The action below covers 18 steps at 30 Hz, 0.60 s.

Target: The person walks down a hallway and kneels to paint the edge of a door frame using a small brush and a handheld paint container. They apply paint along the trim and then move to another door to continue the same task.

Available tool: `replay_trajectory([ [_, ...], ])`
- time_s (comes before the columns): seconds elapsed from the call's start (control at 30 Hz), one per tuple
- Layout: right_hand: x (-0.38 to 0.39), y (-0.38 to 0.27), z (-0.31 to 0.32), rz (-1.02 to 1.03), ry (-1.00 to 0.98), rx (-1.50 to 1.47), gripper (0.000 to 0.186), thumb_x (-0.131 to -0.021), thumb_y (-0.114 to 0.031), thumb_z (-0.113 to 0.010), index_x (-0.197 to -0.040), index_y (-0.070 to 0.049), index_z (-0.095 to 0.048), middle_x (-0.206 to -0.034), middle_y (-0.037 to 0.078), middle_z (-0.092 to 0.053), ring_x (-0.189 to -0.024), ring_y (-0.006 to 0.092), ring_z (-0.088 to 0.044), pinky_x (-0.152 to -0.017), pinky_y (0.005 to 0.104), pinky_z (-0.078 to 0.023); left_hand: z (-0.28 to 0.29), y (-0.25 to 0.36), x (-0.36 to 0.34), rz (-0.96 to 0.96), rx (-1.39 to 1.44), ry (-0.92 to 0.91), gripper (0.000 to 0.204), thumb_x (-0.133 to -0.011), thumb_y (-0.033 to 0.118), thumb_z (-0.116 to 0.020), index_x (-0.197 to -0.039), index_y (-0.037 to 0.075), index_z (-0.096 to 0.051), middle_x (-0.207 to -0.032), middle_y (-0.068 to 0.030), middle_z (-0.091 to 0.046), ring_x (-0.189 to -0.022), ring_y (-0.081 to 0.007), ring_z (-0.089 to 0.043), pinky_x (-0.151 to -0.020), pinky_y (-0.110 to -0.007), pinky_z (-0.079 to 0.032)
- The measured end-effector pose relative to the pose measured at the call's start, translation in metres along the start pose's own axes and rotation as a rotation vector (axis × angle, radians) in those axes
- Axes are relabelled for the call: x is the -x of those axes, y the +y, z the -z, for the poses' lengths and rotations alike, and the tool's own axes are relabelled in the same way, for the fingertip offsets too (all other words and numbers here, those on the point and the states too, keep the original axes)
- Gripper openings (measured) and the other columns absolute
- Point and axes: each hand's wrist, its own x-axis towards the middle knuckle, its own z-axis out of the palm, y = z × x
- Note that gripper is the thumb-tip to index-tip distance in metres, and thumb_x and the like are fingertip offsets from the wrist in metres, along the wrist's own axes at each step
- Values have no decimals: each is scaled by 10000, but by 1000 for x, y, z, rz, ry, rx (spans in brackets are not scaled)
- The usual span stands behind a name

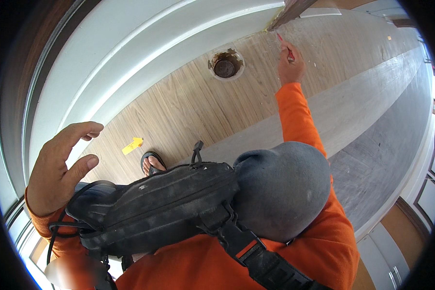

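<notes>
My right hand (292, 65) reaches out low over the wood-look floor, its fingers closed round a slim red tool (279, 36). The tip points at the foot of a brown door post (287, 15), where yellowish residue lines the base. What kind of tool it is I cannot make out, since the fingers cover most of it. Left of this hand, a round hole (224, 67) with a pale ring and ragged brown inside opens in the floor. At the left my left hand (58, 169) is raised near the white panelled surface, thumb and fingers apart, holding nothing.
A yellow arrow-shaped piece (133, 146) lies on the floor by my sandalled foot (152, 163). The black bag (159, 200) and my bent knee (282, 188) fill the lower middle. White panelling (116, 63) curves along the left. Small crumbs lie near the post.
</notes>
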Motion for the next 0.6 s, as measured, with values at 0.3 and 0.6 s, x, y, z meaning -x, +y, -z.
replay_trajectory([
  [0.3, -2, -15, 1, -26, -8, -8, 173, -830, -130, -576, -970, -144, -676, -916, 64, -661, -815, 211, -635, -709, 296, -494, -2, -2, 1, 5, 9, 16, 418, -818, 243, -610, -1154, 8, -528, -1057, -175, -607, -972, -293, -581, -895, -381, -443],
  [0.6, 0, 5, -8, -27, -71, 106, 185, -833, -127, -571, -985, -142, -676, -933, 63, -662, -821, 216, -640, -712, 297, -501, 1, -3, 3, 25, 18, -17, 446, -827, 279, -595, -1181, 17, -523, -1103, -173, -594, -1005, -293, -571, -910, -393, -435],
])
